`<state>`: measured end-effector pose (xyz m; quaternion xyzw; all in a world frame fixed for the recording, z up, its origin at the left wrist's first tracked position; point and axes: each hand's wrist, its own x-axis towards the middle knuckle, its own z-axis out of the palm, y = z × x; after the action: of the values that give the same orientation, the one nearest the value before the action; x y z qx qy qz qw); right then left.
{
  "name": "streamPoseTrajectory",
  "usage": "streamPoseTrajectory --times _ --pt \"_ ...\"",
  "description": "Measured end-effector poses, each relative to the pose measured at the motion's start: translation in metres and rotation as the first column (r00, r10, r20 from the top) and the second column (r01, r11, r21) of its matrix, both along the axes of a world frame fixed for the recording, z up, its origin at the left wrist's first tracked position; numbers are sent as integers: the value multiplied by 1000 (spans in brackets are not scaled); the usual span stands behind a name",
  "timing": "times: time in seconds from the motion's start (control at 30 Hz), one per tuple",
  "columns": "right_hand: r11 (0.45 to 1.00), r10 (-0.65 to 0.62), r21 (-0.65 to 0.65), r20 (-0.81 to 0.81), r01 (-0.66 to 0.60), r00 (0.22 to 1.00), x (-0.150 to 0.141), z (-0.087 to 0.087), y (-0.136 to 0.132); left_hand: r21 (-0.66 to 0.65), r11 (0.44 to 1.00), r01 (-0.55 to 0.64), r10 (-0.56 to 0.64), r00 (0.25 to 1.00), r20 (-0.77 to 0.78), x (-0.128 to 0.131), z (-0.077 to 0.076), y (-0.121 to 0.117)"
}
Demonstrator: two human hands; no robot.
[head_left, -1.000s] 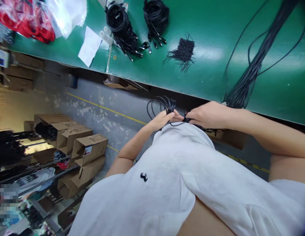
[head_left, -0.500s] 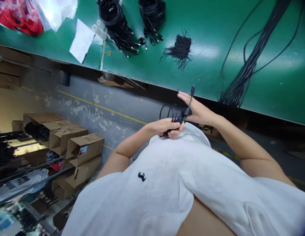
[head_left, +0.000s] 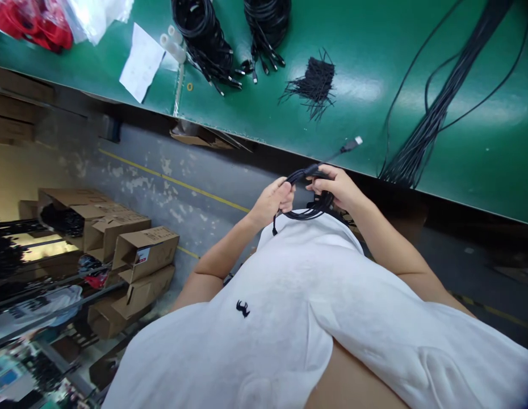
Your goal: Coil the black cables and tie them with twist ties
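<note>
Between my hands, in front of the white shirt, is a coiled black USB cable [head_left: 309,214]. My left hand [head_left: 273,200] is closed around the left side of the coil, and a short cable end hangs below it. On the other side, my right hand [head_left: 335,186] grips the coil with bent fingers. A USB plug [head_left: 351,144] sticks out up and to the right, over the edge of the green table [head_left: 357,119]. On the table beyond lies a pile of short black ties [head_left: 315,79].
A bundle of long black cables [head_left: 434,122] lies at the table's right. Coiled cables [head_left: 204,42], another coil bundle [head_left: 268,25], a white paper [head_left: 141,63] and red items in plastic [head_left: 34,25] are farther left. Cardboard boxes [head_left: 145,247] stand on the floor.
My right hand has gone from stretched fingers to gripping the coil. My left hand has risen and moved left. The coil now spans both hands, with the USB plug pointing right.
</note>
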<state>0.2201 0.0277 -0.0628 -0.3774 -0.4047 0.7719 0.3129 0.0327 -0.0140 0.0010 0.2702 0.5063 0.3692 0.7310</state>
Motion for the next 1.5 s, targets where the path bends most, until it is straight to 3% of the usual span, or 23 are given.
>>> streamPoseTrajectory --times 0.07,0.13,0.2,0.27,0.47,0.63,0.7,0.77,0.83,0.9,0.97,1.13,1.23,1.3,1.5 --pt "975 -138 -188 -94 118 986 -9 -9 -11 -47 990 -132 132 991 -3 3 -1 3" --pt "912 -309 -311 -94 267 947 -19 -14 -19 -93 977 -191 192 981 -2 6 -3 7" --pt "853 -442 -339 -62 398 895 -25 -16 -22 -121 971 -205 207 978 5 8 -7 11" --pt "837 -481 -329 -61 437 875 -25 -15 -19 -121 973 -195 197 980 4 9 -10 14" --pt "949 -246 -223 -87 221 965 4 -4 8 -100 995 -19 22 999 28 7 -15 18" --pt "962 -196 -216 -128 166 972 17 -2 20 -71 987 145 -141 988 60 12 -16 15" --pt "991 -76 -121 -88 65 993 24 -12 25 -84 989 123 -121 992 27 14 -15 13" --pt "986 133 82 100 -142 986 36 -29 41 -114 993 37 -41 998 -37 13 -13 11" --pt "905 192 252 476 -343 858 50 -52 70 -126 990 -60 46 993 -113 10 -13 8" --pt "850 46 317 751 -421 659 59 -76 112 -113 981 -156 133 973 -189 7 -12 3" --pt "836 -70 344 839 -428 539 58 -97 157 -104 960 -259 228 942 -247 7 -10 -6" --pt "777 -96 338 897 -532 431 18 -139 240 -182 849 -496 420 843 -336 17 -4 -27" --pt "743 -115 292 942 -602 316 1 -151 262 -202 789 -581 487 790 -371 21 -4 -33" --pt "719 -119 280 951 -636 284 0 -153 267 -199 771 -605 511 774 -373 22 -6 -32" --pt "715 -214 324 945 -620 247 21 -137 258 -204 802 -562 480 808 -340 22 -13 -11"
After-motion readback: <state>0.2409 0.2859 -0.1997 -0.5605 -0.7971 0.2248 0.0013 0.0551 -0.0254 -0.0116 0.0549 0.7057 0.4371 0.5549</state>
